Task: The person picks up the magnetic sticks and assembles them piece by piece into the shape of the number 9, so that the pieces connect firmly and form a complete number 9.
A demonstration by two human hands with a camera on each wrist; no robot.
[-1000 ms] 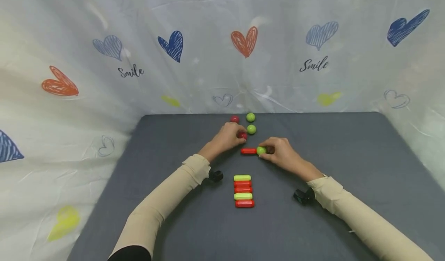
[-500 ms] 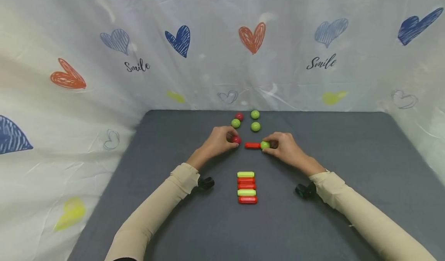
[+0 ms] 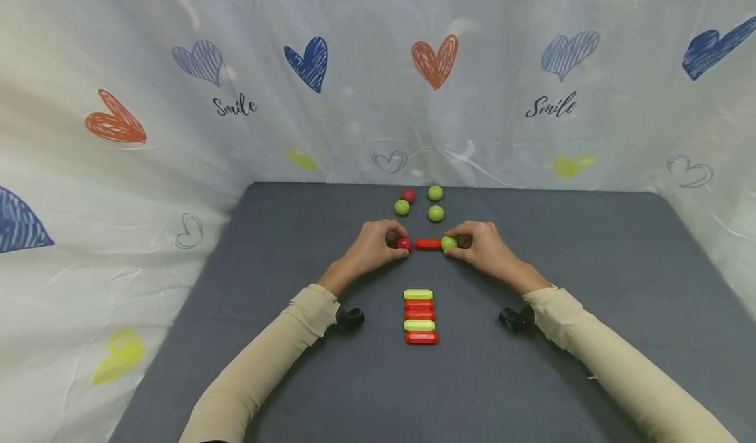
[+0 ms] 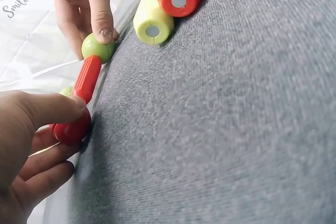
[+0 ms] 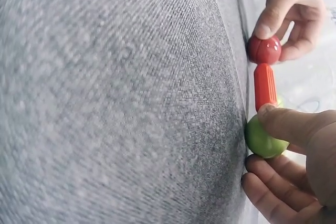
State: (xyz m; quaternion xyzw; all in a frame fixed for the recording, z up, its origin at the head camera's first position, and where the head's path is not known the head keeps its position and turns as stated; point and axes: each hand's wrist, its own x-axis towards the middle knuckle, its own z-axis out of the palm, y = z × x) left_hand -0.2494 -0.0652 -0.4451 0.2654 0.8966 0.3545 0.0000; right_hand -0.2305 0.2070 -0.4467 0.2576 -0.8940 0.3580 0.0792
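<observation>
My left hand pinches a red ball between thumb and fingers. Just right of that ball lies a short red rod, with a narrow gap showing between them in the head view. At the rod's other end sits a green ball, pinched by my right hand. Seen from the right wrist, the red ball, red rod and green ball form one line close over the grey cloth.
Behind the hands are another red ball and green balls, near the table's back edge. Nearer me, several red and yellow-green rods lie side by side in a stack. A white printed curtain hangs behind the grey table.
My left hand has drawn the red ball from the group at the back toward me and level with the rod's left end. The right hand keeps its grip on the green ball.
</observation>
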